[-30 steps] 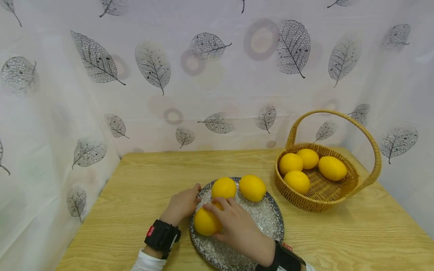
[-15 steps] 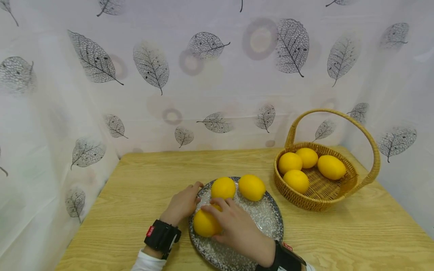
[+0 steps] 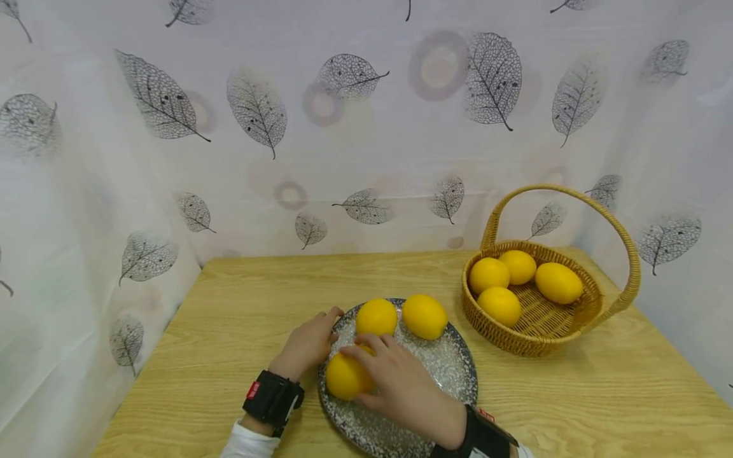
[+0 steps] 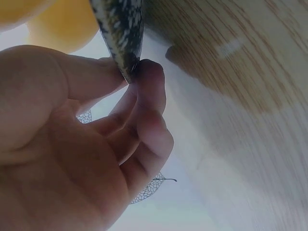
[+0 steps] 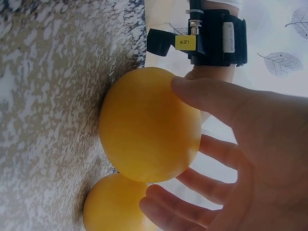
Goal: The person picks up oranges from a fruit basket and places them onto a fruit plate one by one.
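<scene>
A round speckled grey plate with a dark rim lies on the wooden table. My left hand holds its left edge; in the left wrist view the thumb and curled fingers pinch the plate's rim. On the plate's left part, my right hand grips a yellow lemon from above. The right wrist view shows the thumb on one side of this lemon and fingers round the other, with the fruit touching the plate. Two more lemons sit at the plate's back, one left, one right.
Right of the plate stands a wicker basket with a tall arched handle. Several lemons lie inside it. Bare wood of the table shows behind and left of the plate. A leaf-patterned curtain hangs around the table.
</scene>
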`<state>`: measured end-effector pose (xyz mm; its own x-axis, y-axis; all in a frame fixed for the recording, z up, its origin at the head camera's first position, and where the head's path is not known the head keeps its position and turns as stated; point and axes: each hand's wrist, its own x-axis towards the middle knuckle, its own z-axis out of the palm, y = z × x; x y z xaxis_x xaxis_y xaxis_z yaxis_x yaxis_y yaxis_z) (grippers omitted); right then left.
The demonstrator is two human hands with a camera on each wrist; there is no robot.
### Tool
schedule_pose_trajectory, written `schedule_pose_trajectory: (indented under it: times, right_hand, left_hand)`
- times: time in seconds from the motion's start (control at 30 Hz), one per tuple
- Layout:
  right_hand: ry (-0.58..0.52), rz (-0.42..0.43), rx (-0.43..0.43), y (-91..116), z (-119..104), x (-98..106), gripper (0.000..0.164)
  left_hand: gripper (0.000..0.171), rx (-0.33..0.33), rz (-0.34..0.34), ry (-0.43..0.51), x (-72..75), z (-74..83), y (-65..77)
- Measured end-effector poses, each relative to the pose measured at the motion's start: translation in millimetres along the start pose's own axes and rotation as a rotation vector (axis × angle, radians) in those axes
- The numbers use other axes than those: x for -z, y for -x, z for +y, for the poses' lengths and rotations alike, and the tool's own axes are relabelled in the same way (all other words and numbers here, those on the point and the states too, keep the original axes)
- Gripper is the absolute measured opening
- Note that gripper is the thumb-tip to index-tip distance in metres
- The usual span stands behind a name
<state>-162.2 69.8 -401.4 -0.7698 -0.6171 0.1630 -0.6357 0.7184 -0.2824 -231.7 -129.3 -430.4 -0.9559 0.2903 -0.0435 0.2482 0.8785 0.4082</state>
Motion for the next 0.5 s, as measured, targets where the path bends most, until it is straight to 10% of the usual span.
schedule_pose_trajectory:
  times: [0.5]
  right_hand:
    - [-0.067, -0.028, -0.077, -4.0, 9.7, 18.0, 0.064]
  left_hand:
    - [0.036, 0.012, -0.023, 0.015, -3.2, -2.9, -4.9]
